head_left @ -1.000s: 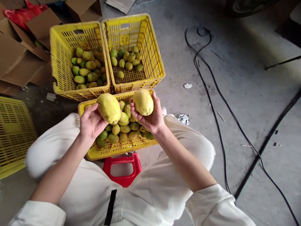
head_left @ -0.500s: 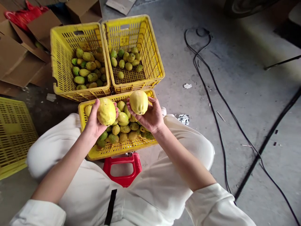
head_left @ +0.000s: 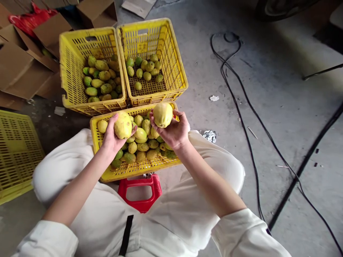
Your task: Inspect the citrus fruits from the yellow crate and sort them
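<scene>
My left hand (head_left: 112, 140) holds a yellow fruit (head_left: 122, 125) over the near yellow crate (head_left: 125, 172), which rests between my knees and is full of green and yellow fruits. My right hand (head_left: 174, 134) grips another yellow fruit (head_left: 162, 114) above the crate's far right corner. Both fruits are lifted clear of the pile. Beyond the near crate stand two more yellow crates: the left one (head_left: 70, 67) holds several larger fruits, the right one (head_left: 171, 57) holds several small ones.
A red plastic stool (head_left: 139, 193) sits under the near crate. Cardboard boxes (head_left: 21, 67) lie at the far left, an upturned yellow crate (head_left: 16, 150) at the left edge. Black cables (head_left: 241, 117) snake over the concrete floor on the right.
Both hands have moved away from the camera and lower toward the near crate, so the two fruits look smaller. The right hand has turned its fruit.
</scene>
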The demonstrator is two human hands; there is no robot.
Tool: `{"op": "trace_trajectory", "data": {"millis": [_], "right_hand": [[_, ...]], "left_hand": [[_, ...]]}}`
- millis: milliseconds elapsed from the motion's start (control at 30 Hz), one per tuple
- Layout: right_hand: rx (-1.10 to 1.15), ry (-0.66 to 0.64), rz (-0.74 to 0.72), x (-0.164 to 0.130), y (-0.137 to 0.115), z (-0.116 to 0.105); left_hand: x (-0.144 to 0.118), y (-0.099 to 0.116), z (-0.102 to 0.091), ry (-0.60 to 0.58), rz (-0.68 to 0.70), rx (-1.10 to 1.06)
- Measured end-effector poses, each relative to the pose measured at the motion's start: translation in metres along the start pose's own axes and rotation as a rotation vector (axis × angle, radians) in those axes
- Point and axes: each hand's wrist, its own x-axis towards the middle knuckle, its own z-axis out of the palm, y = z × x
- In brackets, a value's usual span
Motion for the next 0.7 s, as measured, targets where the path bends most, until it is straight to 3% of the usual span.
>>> {"op": "trace_trajectory", "data": {"millis": [133,333,567,700], "right_hand": [[-0.053,-0.004,0.002,0.0,0.002,0.004],[0.034,0.08,0.068,-0.004,0.005,0.012],[-0.002,-0.025,0.097,-0.007,0.006,0.014],[-0.094,-0.099,0.076,-0.008,0.007,0.012]], "left_hand": [[0.001,-0.002,-0.001,-0.089,-0.064,0.035],[-0.004,-0.004,0.008,-0.007,-0.143,0.004],[-0.007,-0.01,0.005,-0.102,-0.049,0.002],[-0.003,-0.013,0.0,-0.082,-0.06,0.032]]}}
